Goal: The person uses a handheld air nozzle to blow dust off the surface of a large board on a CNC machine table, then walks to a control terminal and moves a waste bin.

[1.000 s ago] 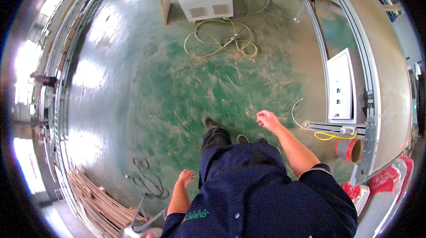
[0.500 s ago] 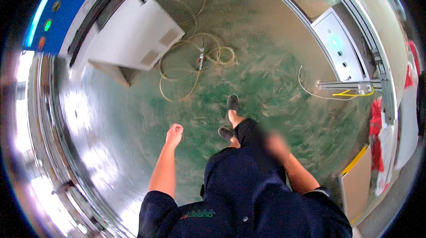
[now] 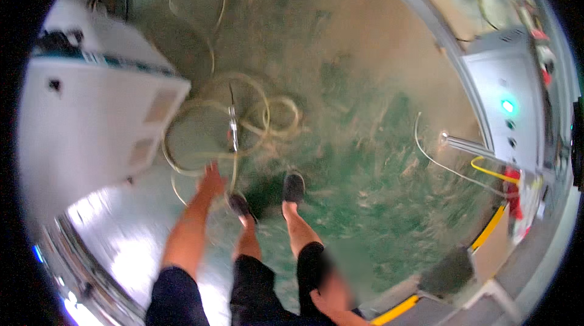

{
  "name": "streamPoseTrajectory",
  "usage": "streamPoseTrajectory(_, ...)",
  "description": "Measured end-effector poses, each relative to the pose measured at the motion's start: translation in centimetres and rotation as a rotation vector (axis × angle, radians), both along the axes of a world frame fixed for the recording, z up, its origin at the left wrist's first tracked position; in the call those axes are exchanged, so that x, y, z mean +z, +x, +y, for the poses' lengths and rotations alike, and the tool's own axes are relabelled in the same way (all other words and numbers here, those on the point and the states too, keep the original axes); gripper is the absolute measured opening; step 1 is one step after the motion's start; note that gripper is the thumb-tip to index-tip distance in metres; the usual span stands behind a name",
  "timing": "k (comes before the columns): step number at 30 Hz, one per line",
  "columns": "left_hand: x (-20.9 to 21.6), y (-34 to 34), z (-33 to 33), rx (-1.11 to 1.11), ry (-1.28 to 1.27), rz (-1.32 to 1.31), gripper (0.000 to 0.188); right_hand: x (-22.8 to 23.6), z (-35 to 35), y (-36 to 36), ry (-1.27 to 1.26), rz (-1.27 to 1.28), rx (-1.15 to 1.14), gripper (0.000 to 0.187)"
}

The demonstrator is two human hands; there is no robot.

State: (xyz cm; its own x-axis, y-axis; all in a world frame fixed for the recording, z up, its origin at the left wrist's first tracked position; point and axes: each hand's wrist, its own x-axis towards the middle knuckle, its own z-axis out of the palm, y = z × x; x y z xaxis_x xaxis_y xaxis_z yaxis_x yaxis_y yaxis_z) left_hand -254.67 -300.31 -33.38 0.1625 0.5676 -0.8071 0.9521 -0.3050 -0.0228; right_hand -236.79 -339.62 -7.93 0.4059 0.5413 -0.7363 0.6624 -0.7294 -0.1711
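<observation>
My left hand (image 3: 211, 181) reaches forward over the floor, close to a loop of pale translucent hose (image 3: 266, 110). Its fingers are smeared by motion, so whether they hold anything does not show. Low in the picture, my right hand (image 3: 331, 295) is beside my right thigh; a blurred patch hides its fingers and anything in them. A slim metal tool with a thin dark tip (image 3: 233, 125) lies among the hose coils, just ahead of my left hand and apart from it.
A large white cabinet (image 3: 91, 119) stands at left. To the right are a metal frame rail (image 3: 450, 40) and a grey control box (image 3: 508, 86) with a lit green button. A white cable (image 3: 429, 152) and a yellow cable (image 3: 496, 171) trail nearby. Yellow-edged panels (image 3: 490, 244) stand lower right.
My view has shifted forward and turned; the hose and tool now appear nearer my feet. My left hand has come up to the hose loops. My right hand sits lower in the picture.
</observation>
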Motion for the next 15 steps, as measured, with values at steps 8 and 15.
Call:
streamPoseTrajectory(8, -26.3, 3.2, 8.4, 0.000, 0.292, -0.139, 0.060, -5.2, 6.7, 2.4, 0.037, 0.045, -0.590, 0.035)
streamPoseTrajectory(15, -30.7, 3.4, 8.5, 0.134, 0.371, -0.207, 0.047, -6.6, 7.8, 0.4, -0.078, -0.063, -0.787, 0.033)
